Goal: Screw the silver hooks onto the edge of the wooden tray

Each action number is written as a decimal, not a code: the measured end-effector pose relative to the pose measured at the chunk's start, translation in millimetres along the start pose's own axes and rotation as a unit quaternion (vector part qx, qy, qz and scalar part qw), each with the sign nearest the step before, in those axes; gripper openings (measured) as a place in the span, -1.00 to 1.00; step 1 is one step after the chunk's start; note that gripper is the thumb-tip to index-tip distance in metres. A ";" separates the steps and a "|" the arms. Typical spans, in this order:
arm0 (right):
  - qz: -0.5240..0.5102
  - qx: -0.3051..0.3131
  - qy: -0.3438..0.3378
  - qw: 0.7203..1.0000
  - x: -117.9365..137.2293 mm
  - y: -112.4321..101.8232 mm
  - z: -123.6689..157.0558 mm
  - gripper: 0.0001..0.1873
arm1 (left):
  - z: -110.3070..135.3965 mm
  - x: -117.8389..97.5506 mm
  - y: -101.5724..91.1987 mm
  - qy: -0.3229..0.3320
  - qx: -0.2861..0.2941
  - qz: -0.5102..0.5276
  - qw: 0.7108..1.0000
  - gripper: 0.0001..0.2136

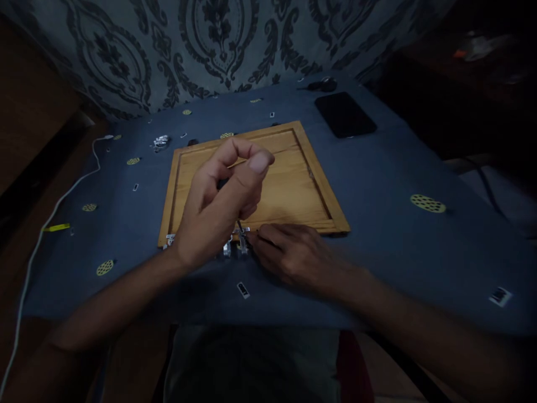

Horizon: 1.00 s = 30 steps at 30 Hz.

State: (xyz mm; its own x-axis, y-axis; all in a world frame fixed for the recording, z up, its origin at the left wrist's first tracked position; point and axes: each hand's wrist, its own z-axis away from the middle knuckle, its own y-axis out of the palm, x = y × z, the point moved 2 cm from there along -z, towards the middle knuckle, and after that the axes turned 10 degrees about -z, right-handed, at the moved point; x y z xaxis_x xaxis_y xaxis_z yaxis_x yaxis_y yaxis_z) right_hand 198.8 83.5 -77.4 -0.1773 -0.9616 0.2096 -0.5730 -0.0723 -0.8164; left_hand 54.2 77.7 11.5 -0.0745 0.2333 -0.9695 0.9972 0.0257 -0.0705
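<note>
A wooden cabinet door (289, 179) with a raised frame lies flat on the cloth-covered table. My left hand (229, 196) is closed around a screwdriver (240, 225), whose dark handle is mostly hidden in the fingers. Its thin shaft points down at a metal hinge (243, 242) on the door's near edge. With fingers bent together, my right hand (293, 252) rests at that edge and pinches the side of the hinge; the fingertips are partly hidden. More metal hinge parts (227, 247) sit just left of it, and another hinge (169, 239) is at the near left corner.
Behind the door, a black tablet or phone (346, 115) lies at the back right near a dark round-headed object (327, 84). Shiny metal pieces (161, 142) lie at the back left. A white cable (62, 196) runs along the left edge, by a yellow item (57, 228).
</note>
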 end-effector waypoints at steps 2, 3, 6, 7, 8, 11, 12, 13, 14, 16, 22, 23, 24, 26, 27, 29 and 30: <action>-0.004 -0.003 -0.004 1.000 -0.3 0.3 -0.1 -0.73 | -0.1 1.0 2.3 0.003 -0.008 0.019 1.000 -0.83; -0.004 -0.005 -0.004 1.000 -0.5 0.4 -0.1 -0.72 | -0.6 1.5 3.2 0.003 -0.008 0.023 1.000 -0.83; -0.001 0.003 -0.005 1.000 -0.8 0.9 -0.3 -0.72 | -2.9 2.2 4.7 0.010 -0.004 0.034 0.999 -0.78; -0.002 0.007 -0.004 1.000 -0.8 0.9 -0.3 -0.71 | -3.7 2.3 4.9 0.013 -0.004 0.038 0.999 -0.75; -0.004 0.008 -0.003 1.000 -0.7 0.9 -0.3 -0.71 | -4.5 2.4 5.0 0.013 -0.003 0.041 0.999 -0.72; -0.010 0.000 0.005 1.000 -0.5 0.3 0.0 -0.71 | -6.4 2.2 4.7 0.011 0.011 0.030 0.999 -0.71; -0.012 -0.001 0.008 1.000 -0.4 0.3 0.1 -0.71 | -6.8 2.2 4.5 0.009 0.020 0.022 1.000 -0.72; -0.013 -0.003 0.010 1.000 -0.4 0.2 0.3 -0.71 | -7.1 2.2 4.1 0.007 0.030 0.015 0.999 -0.75; -0.012 -0.004 0.011 1.000 -0.4 0.3 0.5 -0.71 | -7.4 2.4 3.6 0.003 0.045 0.010 0.999 -0.77; -0.008 0.000 0.011 1.000 -0.6 0.8 0.9 -0.70 | -8.1 3.0 2.4 0.001 0.078 0.004 0.997 -0.81; -0.010 -0.016 0.003 1.000 -1.1 1.5 1.4 -0.72 | -11.1 5.7 -6.7 -0.046 0.104 -0.067 0.991 -0.86; -0.008 -0.020 0.000 1.000 -1.0 1.4 1.3 -0.73 | -11.0 5.6 -7.1 -0.048 0.123 -0.058 0.990 -0.87; -0.006 -0.023 -0.002 1.000 -0.9 1.3 1.2 -0.73 | -10.5 5.4 -6.8 -0.047 0.147 -0.046 0.987 -0.88; -0.001 -0.028 -0.006 1.000 -0.5 1.0 0.9 -0.74 | -8.9 5.1 -5.2 -0.034 0.182 -0.025 0.982 -0.87; 0.000 -0.028 -0.008 1.000 -0.3 0.8 0.6 -0.74 | -8.1 5.3 -4.3 -0.026 0.179 -0.020 0.983 -0.85; 0.005 -0.023 -0.009 1.000 -0.1 0.7 0.2 -0.74 | -7.0 6.5 -3.1 -0.011 0.127 -0.021 0.992 -0.78; 0.008 -0.022 -0.010 1.000 0.0 0.6 -0.1 -0.74 | -6.6 7.2 -2.7 -0.005 0.087 -0.023 0.996 -0.74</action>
State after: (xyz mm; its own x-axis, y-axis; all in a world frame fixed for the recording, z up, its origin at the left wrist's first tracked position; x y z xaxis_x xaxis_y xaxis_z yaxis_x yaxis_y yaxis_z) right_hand 198.4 83.5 -77.8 -0.1712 -0.9677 0.1849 -0.6046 -0.0449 -0.7952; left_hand 50.9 85.8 6.2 -0.1214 0.2269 -0.9663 0.9792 -0.1323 -0.1541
